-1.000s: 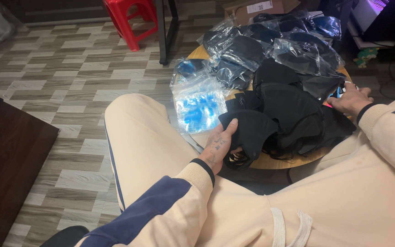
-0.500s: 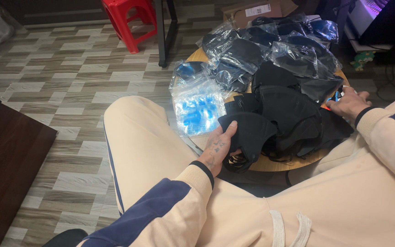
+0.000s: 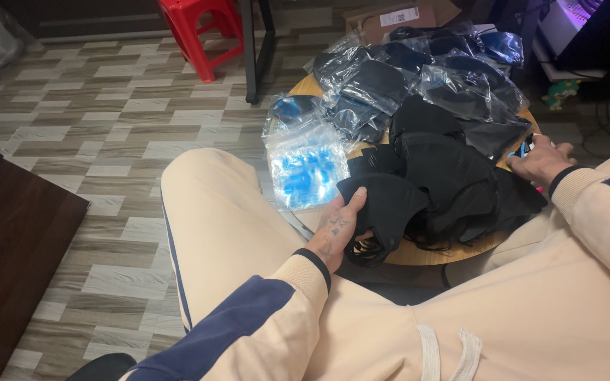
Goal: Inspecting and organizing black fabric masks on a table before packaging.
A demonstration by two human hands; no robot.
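My left hand [image 3: 339, 227] grips a black face mask [image 3: 383, 204] at the near edge of a small round wooden table [image 3: 418, 252]. A heap of loose black masks [image 3: 453, 169] covers the table's middle. My right hand [image 3: 541, 161] rests at the table's right edge on a small blue and red object, fingers curled over it; whether it grips it I cannot tell. A stack of clear zip bags with blue print [image 3: 305, 164] hangs over the table's left edge, next to my left hand.
Several clear bags holding black masks [image 3: 418, 70] are piled at the table's far side. A red plastic stool [image 3: 202, 28] and a black table leg [image 3: 250, 49] stand beyond. A dark wooden board [image 3: 15, 254] lies on the tiled floor at left. A cardboard box [image 3: 390, 17] sits behind.
The view has drifted slightly. My left hand keeps its hold on the black mask; my right hand stays at the table's right edge.
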